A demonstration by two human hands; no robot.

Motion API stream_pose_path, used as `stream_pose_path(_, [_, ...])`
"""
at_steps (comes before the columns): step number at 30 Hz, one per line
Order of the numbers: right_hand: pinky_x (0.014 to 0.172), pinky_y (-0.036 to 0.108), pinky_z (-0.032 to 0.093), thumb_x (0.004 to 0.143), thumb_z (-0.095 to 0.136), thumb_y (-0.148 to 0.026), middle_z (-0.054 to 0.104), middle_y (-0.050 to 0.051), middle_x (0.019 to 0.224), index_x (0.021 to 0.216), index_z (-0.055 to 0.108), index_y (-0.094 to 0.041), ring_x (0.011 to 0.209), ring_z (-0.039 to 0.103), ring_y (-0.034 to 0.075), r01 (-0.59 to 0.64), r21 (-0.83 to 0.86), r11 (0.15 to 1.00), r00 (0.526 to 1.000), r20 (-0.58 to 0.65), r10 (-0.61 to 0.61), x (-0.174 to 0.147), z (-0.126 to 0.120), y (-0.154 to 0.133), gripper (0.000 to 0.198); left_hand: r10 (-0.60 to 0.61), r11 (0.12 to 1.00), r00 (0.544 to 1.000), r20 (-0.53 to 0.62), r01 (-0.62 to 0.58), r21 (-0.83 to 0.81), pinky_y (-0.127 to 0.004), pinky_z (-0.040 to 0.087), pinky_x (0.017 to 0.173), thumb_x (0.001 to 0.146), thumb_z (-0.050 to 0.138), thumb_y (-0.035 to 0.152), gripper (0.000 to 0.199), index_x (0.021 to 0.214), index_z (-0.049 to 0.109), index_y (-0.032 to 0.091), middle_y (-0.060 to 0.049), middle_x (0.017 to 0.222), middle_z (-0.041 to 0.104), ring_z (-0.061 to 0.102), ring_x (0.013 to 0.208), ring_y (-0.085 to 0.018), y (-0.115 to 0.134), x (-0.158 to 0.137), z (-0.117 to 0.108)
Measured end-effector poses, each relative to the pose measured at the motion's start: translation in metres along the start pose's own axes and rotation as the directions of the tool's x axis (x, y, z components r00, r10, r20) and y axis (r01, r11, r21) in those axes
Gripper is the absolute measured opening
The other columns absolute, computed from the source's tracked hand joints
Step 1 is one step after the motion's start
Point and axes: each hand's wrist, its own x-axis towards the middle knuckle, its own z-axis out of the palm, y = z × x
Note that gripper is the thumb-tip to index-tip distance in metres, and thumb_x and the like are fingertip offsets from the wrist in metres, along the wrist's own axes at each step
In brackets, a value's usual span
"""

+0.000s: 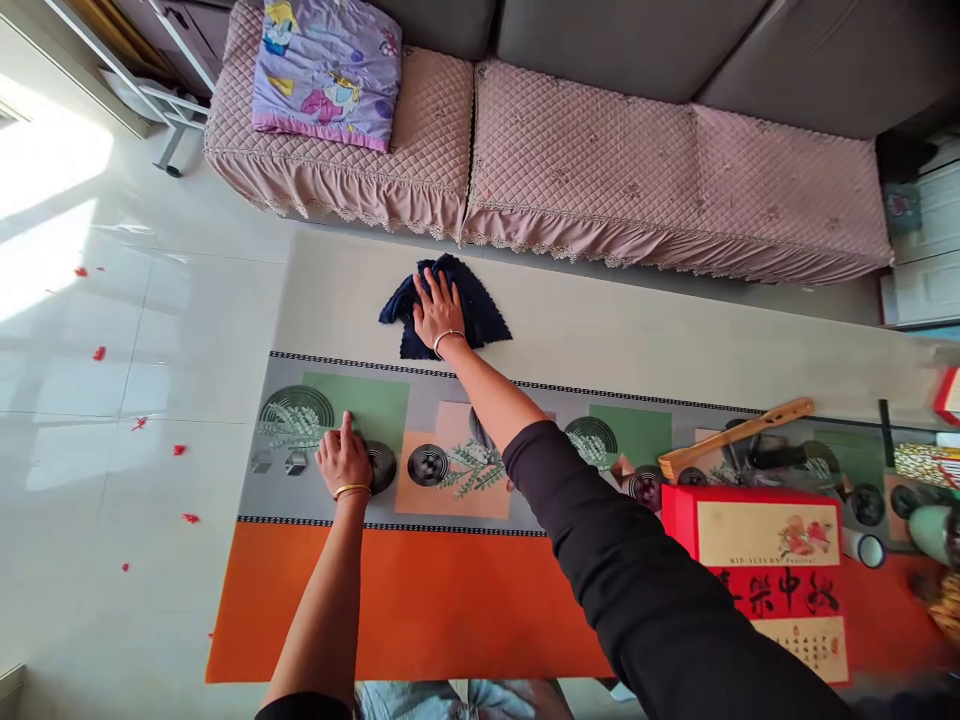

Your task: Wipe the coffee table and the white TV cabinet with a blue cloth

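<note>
My right hand [439, 308] lies flat with its fingers stretched out on top of a crumpled navy cloth [484, 308]. The cloth is spread over the pale far strip of the table [637, 325]. A bracelet circles that wrist. My left hand [345, 460] rests on the patterned table runner [457, 400], beside a printed dark round shape. Its index finger points forward, the other fingers are partly bent, and nothing is in it.
A red gift box [765, 525] and wooden tongs [739, 437] lie at the right, near a white cup [862, 548] and a green jar [934, 530]. Beyond the table stands a sofa [585, 150] with a folded purple blanket [328, 70]. Red scraps [99, 353] dot the floor at left.
</note>
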Motion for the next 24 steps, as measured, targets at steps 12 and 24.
stream_pose_path(12, [0.133,0.052,0.009,0.106,0.036,-0.034,0.016,0.009,0.176,0.163,0.031,-0.013,0.163,0.010,0.031,0.195,0.033,0.980,0.973,0.116,-0.198,-0.154,-0.003,-0.014,0.061,-0.005,1.000,1.000,-0.023,0.004,-0.021,-0.043,0.037,0.091,0.105,0.034,0.028,0.050,0.146,0.061,0.018,-0.017,0.106,0.060,0.052,0.102,-0.030,0.000,0.001,0.001])
stream_pose_path(24, [0.129,0.058,0.029,0.100,0.043,-0.033,0.030,0.000,0.172,0.164,0.029,-0.033,0.160,0.028,0.031,0.129,-0.045,0.991,0.937,0.331,-0.107,-0.426,-0.024,0.079,0.065,-0.017,0.999,0.999,-0.042,0.015,-0.043,-0.043,0.037,0.093,0.104,0.035,0.029,0.050,0.144,0.062,0.019,-0.015,0.105,0.058,0.052,0.103,-0.030,-0.002,0.002,0.002])
